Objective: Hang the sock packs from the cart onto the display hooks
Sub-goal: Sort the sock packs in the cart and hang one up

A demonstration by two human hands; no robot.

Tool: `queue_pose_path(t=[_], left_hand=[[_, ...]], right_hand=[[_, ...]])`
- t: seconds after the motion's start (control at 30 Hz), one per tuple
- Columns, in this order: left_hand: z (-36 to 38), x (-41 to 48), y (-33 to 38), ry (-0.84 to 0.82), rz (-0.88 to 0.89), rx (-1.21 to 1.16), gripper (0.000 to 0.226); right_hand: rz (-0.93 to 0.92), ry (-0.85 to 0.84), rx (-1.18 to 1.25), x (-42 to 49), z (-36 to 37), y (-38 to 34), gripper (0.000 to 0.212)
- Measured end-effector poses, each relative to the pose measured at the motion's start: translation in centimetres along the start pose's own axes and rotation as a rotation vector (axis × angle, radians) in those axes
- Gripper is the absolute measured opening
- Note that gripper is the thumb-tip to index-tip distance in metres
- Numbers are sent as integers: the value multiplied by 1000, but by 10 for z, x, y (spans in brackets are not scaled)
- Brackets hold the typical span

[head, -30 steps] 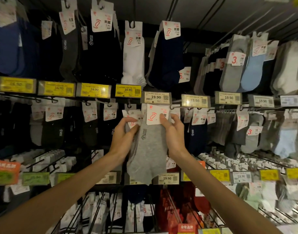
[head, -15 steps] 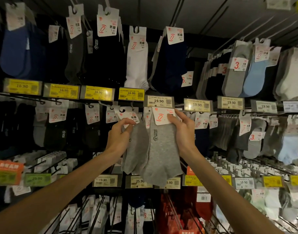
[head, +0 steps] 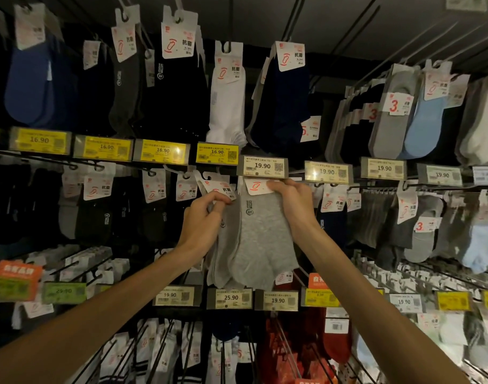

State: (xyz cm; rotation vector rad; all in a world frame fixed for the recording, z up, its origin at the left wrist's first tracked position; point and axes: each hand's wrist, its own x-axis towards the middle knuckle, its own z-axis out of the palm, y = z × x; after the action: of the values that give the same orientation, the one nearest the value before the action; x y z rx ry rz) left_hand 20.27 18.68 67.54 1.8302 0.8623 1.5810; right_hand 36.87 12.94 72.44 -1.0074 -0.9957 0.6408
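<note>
A light grey sock pack (head: 262, 239) is held up in the middle row of the display. Its white header card (head: 255, 187) is tucked just beneath a white 19.90 price tag (head: 262, 166). The right side of that card is gripped by the right hand (head: 295, 206), whose fingers are curled over its top edge. Whether the card is on a hook cannot be told, as that spot is covered by the tag.

Just to the left, a second grey sock pack (head: 223, 245) is partly overlapped by the first. The lower edge of its tilted card (head: 219, 188) is pinched by the left hand (head: 202, 220).

A white sock pack (head: 227, 106) and a navy sock pack (head: 284, 106) are hung directly above. Black packs are ranged to the left, under a yellow 16.90 tag (head: 217, 153). A 25.90 tag (head: 231, 298) and red socks (head: 331, 342) are seen below.
</note>
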Motion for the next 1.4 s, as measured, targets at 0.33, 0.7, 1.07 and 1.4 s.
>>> queue_pose_path(t=[0.33, 0.7, 1.07, 1.4], left_hand=[[-9, 4, -15, 67, 18, 150, 20], [-26, -1, -13, -153, -194, -117, 89], [-4, -16, -10, -391, -178, -208, 57], [22, -18, 11, -450, -143, -245, 48]], right_hand=[[125, 50, -141, 55, 2, 51, 26], [89, 158, -467, 104, 2, 112, 34], [-83, -311, -120, -24, -5, 68, 26], [-160, -127, -42, -38, -24, 42, 28]])
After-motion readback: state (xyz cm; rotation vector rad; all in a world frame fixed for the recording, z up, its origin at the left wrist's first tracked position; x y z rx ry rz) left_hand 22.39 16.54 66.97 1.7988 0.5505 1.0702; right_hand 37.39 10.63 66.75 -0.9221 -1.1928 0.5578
